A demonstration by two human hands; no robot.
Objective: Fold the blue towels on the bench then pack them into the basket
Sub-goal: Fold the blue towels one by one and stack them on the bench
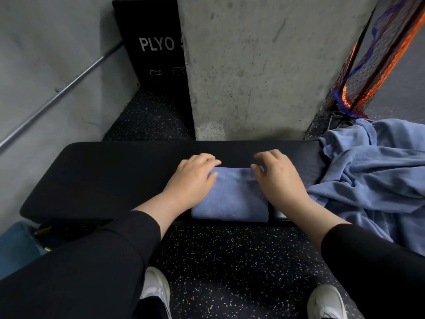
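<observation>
Head view. 1 folded blue towel [230, 196] lies as a compact rectangle at the near edge of the black bench [96, 178], its near fold flush with or slightly over that edge.

Left hand [193, 176] rests on the towel's 9 o'clock side, fingers loosely curled over the far-left corner, thumb laid on the cloth. Right hand [276, 178] sits at the 3 o'clock side, fingers arched and spread, tips at the far edge; whether it pinches cloth, cannot tell.

Pile of unfolded blue towels [372, 171] is heaped at 3 o'clock, draping off the bench end. Basket: not identifiable in view.

Risks, as judged:
- Lifting by the far corners only lets the layers fall open.
- Towel near the bench lip may slide off to the speckled floor [230, 261].
- Right forearm lies close to the pile; a sweep could drag it down.
</observation>
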